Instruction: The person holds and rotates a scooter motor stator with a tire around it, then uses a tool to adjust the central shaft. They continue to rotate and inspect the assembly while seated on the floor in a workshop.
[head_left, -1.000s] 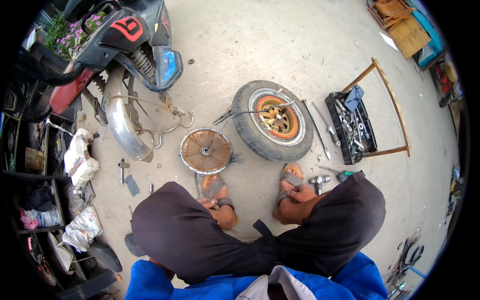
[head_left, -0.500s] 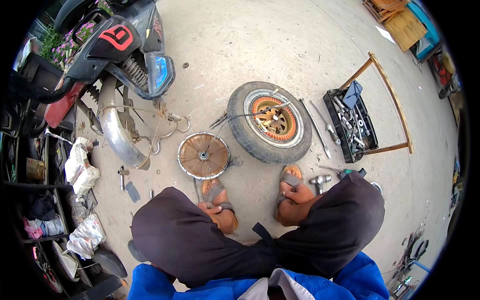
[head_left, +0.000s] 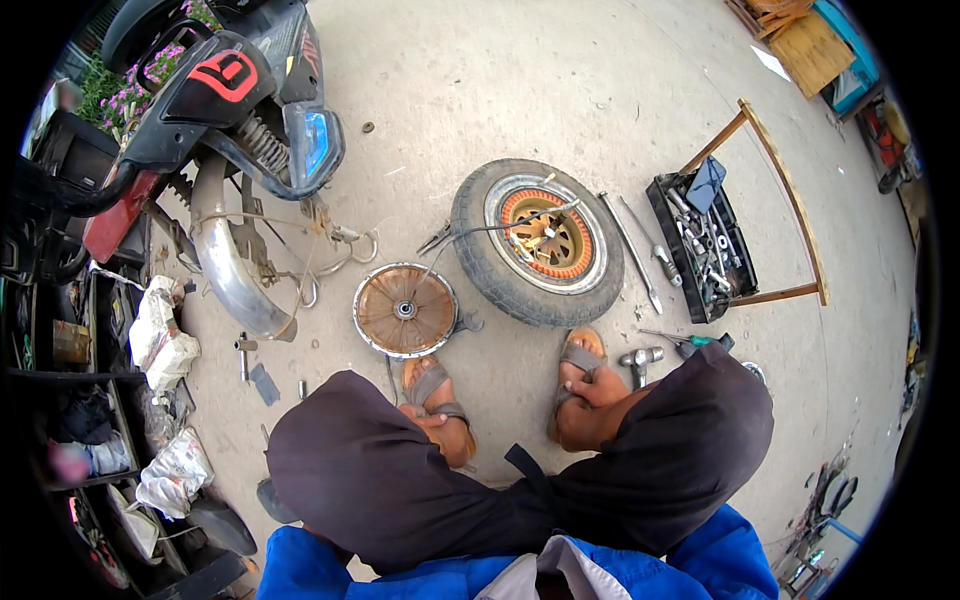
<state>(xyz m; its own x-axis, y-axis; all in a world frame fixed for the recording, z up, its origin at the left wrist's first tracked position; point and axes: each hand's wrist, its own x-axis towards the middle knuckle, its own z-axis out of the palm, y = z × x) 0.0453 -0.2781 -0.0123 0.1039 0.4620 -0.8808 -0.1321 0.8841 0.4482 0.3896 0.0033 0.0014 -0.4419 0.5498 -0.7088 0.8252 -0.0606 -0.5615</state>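
While the left hand (head_left: 426,416) and right hand (head_left: 600,387) rest apart, grip unclear, on the near side of the wheel (head_left: 540,243), the rusty hub cover (head_left: 385,308) lies to the wheel's left, probably stiff and heavy, best held by its rim (head_left: 385,350).

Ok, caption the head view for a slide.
Left hand and right hand by the sandals, before a tyred wheel, rusty disc and black toolbox.

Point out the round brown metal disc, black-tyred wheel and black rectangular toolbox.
Round brown metal disc (head_left: 405,311), head view: central hub.
Black-tyred wheel (head_left: 551,248), head view: gold hub.
Black rectangular toolbox (head_left: 681,266), head view: left wall.
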